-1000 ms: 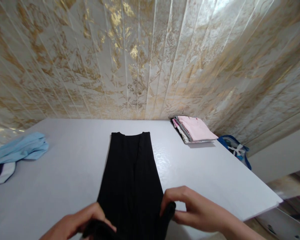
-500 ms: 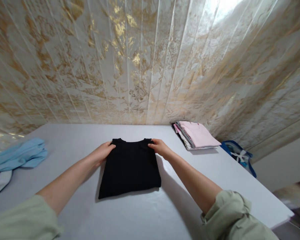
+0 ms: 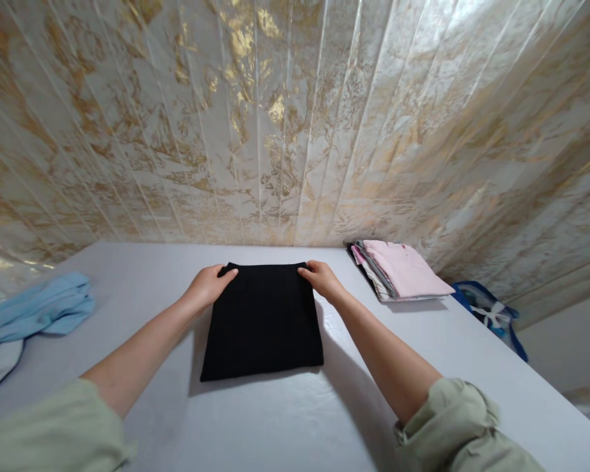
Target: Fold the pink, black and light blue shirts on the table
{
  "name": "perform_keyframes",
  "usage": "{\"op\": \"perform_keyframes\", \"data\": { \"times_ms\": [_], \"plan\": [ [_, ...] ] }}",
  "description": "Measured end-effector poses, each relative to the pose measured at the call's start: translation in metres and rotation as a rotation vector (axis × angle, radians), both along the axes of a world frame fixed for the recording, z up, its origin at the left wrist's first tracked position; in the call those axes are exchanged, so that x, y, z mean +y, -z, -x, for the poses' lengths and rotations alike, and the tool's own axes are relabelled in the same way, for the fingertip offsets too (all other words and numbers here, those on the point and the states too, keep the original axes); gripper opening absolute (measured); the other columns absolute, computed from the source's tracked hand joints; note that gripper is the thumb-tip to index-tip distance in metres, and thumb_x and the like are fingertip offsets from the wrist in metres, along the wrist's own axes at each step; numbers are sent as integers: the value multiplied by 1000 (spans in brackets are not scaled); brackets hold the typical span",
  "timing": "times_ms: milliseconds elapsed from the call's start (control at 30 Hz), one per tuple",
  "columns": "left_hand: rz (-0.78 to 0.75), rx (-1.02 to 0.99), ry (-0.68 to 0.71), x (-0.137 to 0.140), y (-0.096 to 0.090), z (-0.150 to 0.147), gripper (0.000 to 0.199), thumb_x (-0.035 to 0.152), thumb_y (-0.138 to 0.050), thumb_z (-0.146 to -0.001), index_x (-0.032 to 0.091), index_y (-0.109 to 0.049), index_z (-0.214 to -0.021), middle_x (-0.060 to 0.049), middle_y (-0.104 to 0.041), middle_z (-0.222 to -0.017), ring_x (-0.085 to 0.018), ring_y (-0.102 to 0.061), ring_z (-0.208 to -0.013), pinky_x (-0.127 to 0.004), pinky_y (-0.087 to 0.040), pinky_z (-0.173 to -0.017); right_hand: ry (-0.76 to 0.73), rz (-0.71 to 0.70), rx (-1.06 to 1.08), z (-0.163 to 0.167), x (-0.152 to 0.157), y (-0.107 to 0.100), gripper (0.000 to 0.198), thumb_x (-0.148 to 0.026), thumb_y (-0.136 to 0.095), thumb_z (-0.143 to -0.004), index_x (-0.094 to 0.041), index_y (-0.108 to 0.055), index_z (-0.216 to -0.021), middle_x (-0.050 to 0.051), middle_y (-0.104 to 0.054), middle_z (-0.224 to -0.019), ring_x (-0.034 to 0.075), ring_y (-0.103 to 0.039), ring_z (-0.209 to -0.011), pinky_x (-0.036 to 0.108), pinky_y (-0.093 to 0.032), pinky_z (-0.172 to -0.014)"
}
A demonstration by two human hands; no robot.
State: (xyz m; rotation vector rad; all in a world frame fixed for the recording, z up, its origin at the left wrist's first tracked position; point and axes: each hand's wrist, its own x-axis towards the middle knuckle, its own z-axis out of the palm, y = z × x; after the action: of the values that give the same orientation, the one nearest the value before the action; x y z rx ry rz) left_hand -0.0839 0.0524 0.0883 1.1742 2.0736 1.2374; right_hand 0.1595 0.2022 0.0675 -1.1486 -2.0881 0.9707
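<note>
A black folded shirt (image 3: 265, 321) is in front of me over the white table, a neat four-sided shape with a straight far edge. My left hand (image 3: 209, 285) grips its far left corner, thumb on top and fingers underneath. At the far right corner, my right hand (image 3: 324, 278) pinches the cloth in the same way. Both hands are closed on the fabric, and their fingertips below it are hidden. A shadow shows beneath the near edge; whether the shirt touches the table there I cannot tell.
Folded clothes with a pink garment (image 3: 406, 269) on top lie at the back right of the table (image 3: 275, 426). Past the right edge is a blue-trimmed bag (image 3: 494, 318). Loose light-blue cloth (image 3: 44, 305) lies at the left. A patterned curtain (image 3: 285, 131) hangs behind.
The shirt's far edge, which showed a curved neckline, is now straight. Both hands still hold the far corners. The view has shifted slightly left.
</note>
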Motion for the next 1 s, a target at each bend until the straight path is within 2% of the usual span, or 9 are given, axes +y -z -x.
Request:
{"op": "perform_keyframes", "data": {
  "times_ms": [100, 200, 267, 367, 500, 633, 700, 833, 1000],
  "plan": [
    [57, 5, -43, 8, 13, 8, 28, 44, -70, -62, 19, -64, -70, -2, -63, -59, -25, -65, -70, -31, -46, -64, 69, 28, -95, 2, 7, 13, 13, -30, -59, -82, -18, -59, -77, -4, -51, -61, 11, -48, -57, 23, -32, -56],
    [52, -46, -23, 9, 25, 14, 40, 43, -68, -63, 18, -64, -94, 1, -63, -62, -22, -65, -65, -31, -47, -62, 54, 32, -91, 0, 8, 28, 13, -28, -59, -83, -19, -63, -92, -3, -56, -66, 12, -53, -60, 24, -36, -59],
    [45, -57, -6, 9, 28, 17, 46, 41, -69, -60, 18, -64, -100, -1, -66, -70, -22, -66, -69, -31, -49, -65, 36, 24, -77, -1, 7, 34, 19, -27, -61, -81, -19, -63, -99, -2, -59, -70, 13, -55, -64, 24, -39, -62],
    [84, -1, 4, 10, 25, 19, 34, 33, -71, -56, 19, -65, -86, -5, -70, -77, -23, -67, -76, -32, -50, -69, 64, -1, -64, 1, 6, 39, 18, -25, -65, -75, -19, -63, -92, -1, -60, -74, 15, -57, -70, 25, -40, -65],
    [125, 116, 61, 15, 11, 17, 16, 34, -66, -60, 21, -61, -65, -2, -66, -66, -23, -63, -69, -32, -46, -65, 66, -33, 40, 5, 4, 37, 9, -25, -61, -75, -21, -58, -82, -4, -57, -67, 15, -55, -66, 25, -39, -62],
    [-48, 326, 8, 28, 2, 18, 22, 42, -59, -68, 22, -61, -78, -1, -67, -76, -22, -61, -74, -31, -45, -70, 90, -183, 185, 7, 9, 28, 10, -29, -57, -79, -21, -56, -86, -2, -60, -76, 16, -57, -74, 27, -42, -70],
    [-80, 272, -23, 36, 8, 21, 22, 41, -60, -67, 23, -60, -78, -1, -67, -81, -22, -61, -78, -31, -44, -73, 138, -210, 116, 10, 14, 28, 9, -26, -56, -80, -21, -56, -87, -1, -60, -78, 16, -57, -76, 27, -42, -72],
    [-11, 38, -25, 48, 32, 28, 20, 37, -65, -60, 22, -58, -70, -1, -65, -70, -22, -61, -73, -31, -45, -68, 177, -199, -122, 16, 21, 38, 10, -21, -58, -81, -22, -59, -91, 0, -61, -80, 17, -57, -78, 28, -41, -72],
    [-33, -103, 3, 51, 49, 36, 34, 46, -71, -56, 20, -61, -74, -2, -68, -71, -21, -64, -71, -31, -49, -68, 184, -172, -90, 18, 24, 48, 19, -26, -59, -84, -22, -62, -102, 2, -65, -86, 18, -60, -84, 29, -43, -75]
  ]
}}
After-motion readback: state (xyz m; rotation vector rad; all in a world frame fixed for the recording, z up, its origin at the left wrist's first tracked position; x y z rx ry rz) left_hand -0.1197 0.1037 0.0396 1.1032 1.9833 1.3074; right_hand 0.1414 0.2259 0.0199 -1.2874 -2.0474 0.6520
